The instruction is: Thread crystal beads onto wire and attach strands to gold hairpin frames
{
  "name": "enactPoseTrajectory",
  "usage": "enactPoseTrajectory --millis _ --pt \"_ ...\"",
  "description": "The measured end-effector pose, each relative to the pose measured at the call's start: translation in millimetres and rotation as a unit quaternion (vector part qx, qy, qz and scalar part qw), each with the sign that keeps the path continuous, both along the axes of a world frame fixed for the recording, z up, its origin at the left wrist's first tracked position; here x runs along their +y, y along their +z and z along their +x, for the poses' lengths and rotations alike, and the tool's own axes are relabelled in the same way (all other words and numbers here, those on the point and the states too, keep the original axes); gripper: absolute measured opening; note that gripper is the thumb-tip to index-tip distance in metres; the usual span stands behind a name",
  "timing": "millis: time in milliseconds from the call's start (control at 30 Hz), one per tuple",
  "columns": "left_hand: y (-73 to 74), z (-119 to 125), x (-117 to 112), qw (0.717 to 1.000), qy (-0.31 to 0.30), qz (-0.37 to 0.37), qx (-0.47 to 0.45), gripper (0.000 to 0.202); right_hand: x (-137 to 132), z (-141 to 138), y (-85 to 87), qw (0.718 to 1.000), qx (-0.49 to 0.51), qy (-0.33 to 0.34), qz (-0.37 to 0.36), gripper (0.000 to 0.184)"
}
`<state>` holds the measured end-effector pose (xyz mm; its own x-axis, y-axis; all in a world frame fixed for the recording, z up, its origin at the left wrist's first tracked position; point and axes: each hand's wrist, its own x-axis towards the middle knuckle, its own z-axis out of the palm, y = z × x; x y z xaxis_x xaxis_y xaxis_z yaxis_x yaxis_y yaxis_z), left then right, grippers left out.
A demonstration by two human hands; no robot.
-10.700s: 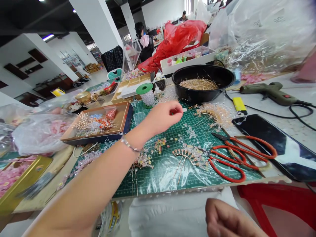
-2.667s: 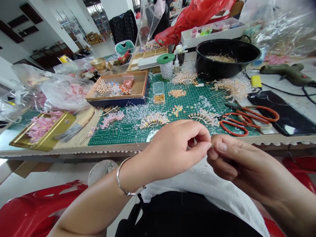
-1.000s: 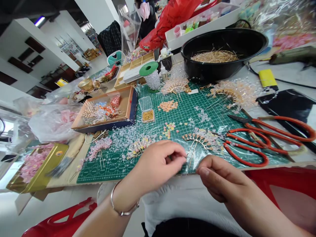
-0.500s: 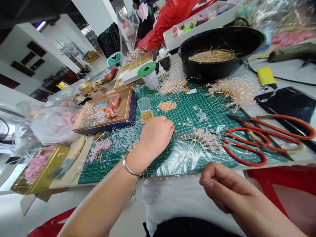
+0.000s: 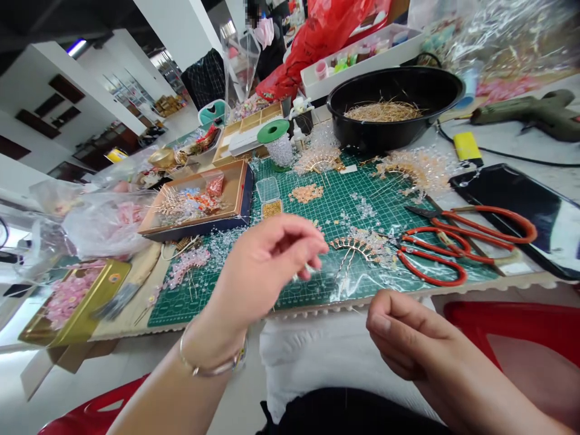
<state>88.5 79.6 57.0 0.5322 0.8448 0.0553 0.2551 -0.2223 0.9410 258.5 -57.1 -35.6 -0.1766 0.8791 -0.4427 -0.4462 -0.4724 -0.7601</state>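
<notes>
My left hand [image 5: 267, 266], with a silver bangle at its wrist, hovers above the green cutting mat [image 5: 290, 296]. Its thumb and fingers are curled together, and whatever is between them cannot be made out. My right hand [image 5: 408, 338] is closed in a pinch in front of the table edge; what it grips is too small to tell. Between and beyond the hands lies a beaded hair comb [image 5: 357, 244] with gold prongs. Peach flower pieces [image 5: 306, 193] and clear beads [image 5: 362, 205] are scattered on the mat. A small box of gold beads [image 5: 272, 209] sits behind my left hand.
Red-handled scissors [image 5: 493, 223] and red-handled pliers [image 5: 435, 257] lie at the right. Behind stands a black basin [image 5: 376, 130] of gold wires. At the left are a cardboard box [image 5: 235, 199] with ornaments and a gold tin [image 5: 109, 290] of pink flowers. A green spool [image 5: 272, 130] stands behind.
My left hand has lifted off the mat and come back toward me, its fingers turning toward my right hand. My right hand has stayed pinched in nearly the same place. The view has shifted slightly.
</notes>
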Motion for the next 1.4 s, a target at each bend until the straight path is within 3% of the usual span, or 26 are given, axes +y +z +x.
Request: enactPoseTrajectory --millis 67,133,267,367,567,800,1200,1233,1300,1367,1400 --pt "-5.1 -7.5 -28.4 0.978 -0.008 -0.177 -0.106 0.005 -4.2 -2.3 4.6 1.0 -0.01 -0.01 0.013 0.038" --pt "-17.9 -12.7 -52.0 0.938 0.011 -0.303 -0.166 0.007 -8.0 -6.4 9.9 0.998 -0.039 -0.023 0.041 0.039" --pt "-42.1 -20.4 -81.5 0.859 0.046 -0.454 -0.232 0.011 -16.9 -17.6 20.2 0.983 -0.131 -0.047 0.118 0.036" --pt "-48.1 -27.0 -93.4 0.828 0.035 -0.493 -0.264 0.015 -26.3 -23.9 27.6 0.966 -0.202 -0.025 0.158 0.035" --pt "-45.8 -38.4 -105.3 0.809 0.012 -0.51 -0.292 0.012 -39.0 -30.1 36.2 0.955 -0.247 0.042 0.157 0.037" --pt "-45.5 -46.9 -112.3 0.801 -0.014 -0.521 -0.294 0.014 -39.9 -41.9 47.3 0.952 -0.252 0.013 0.174 0.044" --pt "-45.0 -53.6 -115.0 0.82 -0.03 -0.502 -0.272 0.013 -41.3 -48.1 46.3 0.962 -0.223 0.026 0.155 0.044" --pt "-42.6 -54.2 -115.9 0.836 -0.026 -0.481 -0.264 0.011 -40.3 -48.0 45.0 0.966 -0.209 0.026 0.151 0.043" --pt "-34.3 -55.8 -117.6 0.895 -0.017 -0.394 -0.207 0.008 -37.7 -47.6 41.3 0.978 -0.158 0.026 0.137 0.04" --pt "-23.2 -57.6 -118.2 0.969 -0.018 -0.229 -0.097 0.013 -34.8 -47.4 37.1 0.989 -0.095 0.032 0.108 0.04" --pt "-17.9 -58.4 -117.9 0.991 -0.023 -0.126 -0.036 0.016 -33.4 -47.5 35.2 0.993 -0.069 0.04 0.091 0.042"
